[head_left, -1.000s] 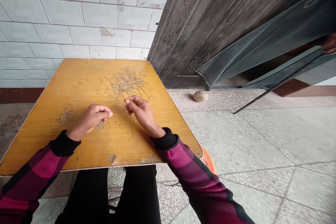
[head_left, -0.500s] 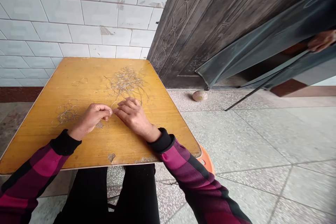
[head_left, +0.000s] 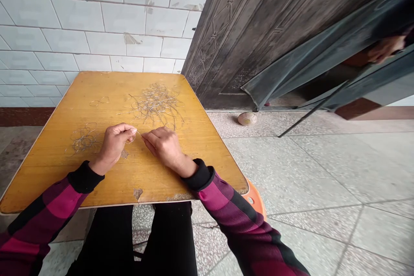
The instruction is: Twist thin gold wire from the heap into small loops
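Note:
Between my hands runs a thin piece of wire (head_left: pixel 138 133), pale and slightly curved. My left hand (head_left: pixel 113 143) pinches it between thumb and forefinger, and a small loop hangs by the fingertips. At its other end my right hand (head_left: pixel 164 146) grips it, fingers folded together with the knuckles up. Beyond the right hand lies a tangled pile of thin wires (head_left: pixel 157 101), several bent into loops. A smaller bunch of looped wires (head_left: pixel 84 139) rests beside my left hand. One separate twisted wire loop (head_left: pixel 99 102) lies farther back on the left.
The yellow wooden table (head_left: pixel 200 172) has chipped patches along its front edge. An orange stool (head_left: pixel 256 198) shows under its right corner. A ball (head_left: pixel 247 118) lies on the floor by the dark door (head_left: pixel 223 39). At far right another person's hand (head_left: pixel 384 49) holds a dark stick (head_left: pixel 310 114).
My left hand has turned upward and my right fingers have folded in, with a short length of wire now showing between them. The other person's hand has moved left.

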A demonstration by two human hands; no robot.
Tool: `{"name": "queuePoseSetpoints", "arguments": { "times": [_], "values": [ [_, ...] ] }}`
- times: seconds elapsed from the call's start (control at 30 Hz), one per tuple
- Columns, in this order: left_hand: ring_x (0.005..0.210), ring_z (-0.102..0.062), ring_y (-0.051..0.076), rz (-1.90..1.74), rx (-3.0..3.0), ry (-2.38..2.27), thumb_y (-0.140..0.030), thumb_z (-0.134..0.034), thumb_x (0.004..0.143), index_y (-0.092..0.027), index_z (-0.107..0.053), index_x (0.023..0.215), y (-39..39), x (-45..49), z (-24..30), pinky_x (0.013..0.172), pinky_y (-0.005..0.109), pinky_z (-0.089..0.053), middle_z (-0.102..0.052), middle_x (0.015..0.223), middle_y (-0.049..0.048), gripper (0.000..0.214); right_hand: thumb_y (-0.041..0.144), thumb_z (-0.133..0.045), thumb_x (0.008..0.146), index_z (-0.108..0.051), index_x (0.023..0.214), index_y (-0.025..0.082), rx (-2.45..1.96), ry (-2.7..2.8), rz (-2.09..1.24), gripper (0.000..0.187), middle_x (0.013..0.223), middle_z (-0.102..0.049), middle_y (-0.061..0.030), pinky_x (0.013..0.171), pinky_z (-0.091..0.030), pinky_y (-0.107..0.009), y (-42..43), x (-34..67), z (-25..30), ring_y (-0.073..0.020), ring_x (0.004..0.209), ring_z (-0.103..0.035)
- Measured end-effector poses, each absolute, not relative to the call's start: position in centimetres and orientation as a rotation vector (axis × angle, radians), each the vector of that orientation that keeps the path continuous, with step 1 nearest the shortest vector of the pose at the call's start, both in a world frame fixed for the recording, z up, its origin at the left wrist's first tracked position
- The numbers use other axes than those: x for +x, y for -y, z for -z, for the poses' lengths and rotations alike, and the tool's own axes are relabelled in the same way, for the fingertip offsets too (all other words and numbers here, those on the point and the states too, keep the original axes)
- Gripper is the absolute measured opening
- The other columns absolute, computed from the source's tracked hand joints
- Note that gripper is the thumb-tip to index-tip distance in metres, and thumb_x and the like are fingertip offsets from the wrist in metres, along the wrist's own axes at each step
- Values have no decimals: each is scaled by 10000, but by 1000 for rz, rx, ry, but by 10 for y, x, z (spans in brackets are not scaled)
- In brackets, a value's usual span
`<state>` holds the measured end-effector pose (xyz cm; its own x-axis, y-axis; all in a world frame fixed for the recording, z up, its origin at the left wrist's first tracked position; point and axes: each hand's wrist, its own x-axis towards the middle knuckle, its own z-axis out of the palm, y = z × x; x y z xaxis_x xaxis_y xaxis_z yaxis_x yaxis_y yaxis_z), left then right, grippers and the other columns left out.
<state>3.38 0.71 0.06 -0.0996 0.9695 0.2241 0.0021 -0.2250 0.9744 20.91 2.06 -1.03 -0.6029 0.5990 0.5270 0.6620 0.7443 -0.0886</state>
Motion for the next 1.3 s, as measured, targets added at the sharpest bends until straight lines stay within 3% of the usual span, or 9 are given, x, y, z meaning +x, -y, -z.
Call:
{"name": "queuePoseSetpoints", "arguments": {
  "times": [0.2, 0.43, 0.67, 0.83, 1.3],
  "values": [
    [553, -480, 96, -1626, 1266, -1149, -242, -686, 689, -157, -654, 618, -11, 30, -2, 575, 246, -392, -573, 562, -16, 115, 293, -435, 963, -670, 890, 170, -1020, 2327, -291, 275, 782, -691, -71, 668, -412, -285, -12, 201, 14, -165, 673, -600],
    [559, -493, 90, -1779, 1193, -1121, -224, -682, 698, -155, -649, 638, -16, 24, -13, 590, 239, -396, -578, 569, -18, 98, 253, -462, 941, -570, 800, 194, -982, 2095, -842, 188, 705, -680, -10, 666, -451, -236, -2, 190, 15, -119, 625, -611],
    [561, -502, 90, -1843, 1194, -1135, -222, -674, 706, -153, -647, 651, -19, 18, -18, 600, 242, -410, -560, 563, -21, 93, 313, -472, 951, -506, 830, 201, -938, 1845, -1280, 168, 796, -723, -38, 716, -520, -269, 7, 179, 17, -142, 725, -707],
    [545, -491, 80, -1868, 1138, -1118, -203, -678, 691, -149, -635, 625, -21, 18, -20, 581, 233, -404, -577, 575, -16, 96, 342, -516, 937, -463, 818, 201, -954, 1639, -1573, 192, 766, -728, -39, 650, -544, -262, 9, 174, 20, -160, 705, -732],
    [532, -479, 69, -1802, 947, -1129, -144, -660, 682, -142, -596, 616, -29, 14, -19, 567, 224, -404, -545, 586, -19, 92, 342, -558, 930, -424, 809, 199, -891, 1346, -1839, 230, 714, -737, -18, 636, -535, -238, 8, 167, 22, -155, 661, -736]
  ]
}}
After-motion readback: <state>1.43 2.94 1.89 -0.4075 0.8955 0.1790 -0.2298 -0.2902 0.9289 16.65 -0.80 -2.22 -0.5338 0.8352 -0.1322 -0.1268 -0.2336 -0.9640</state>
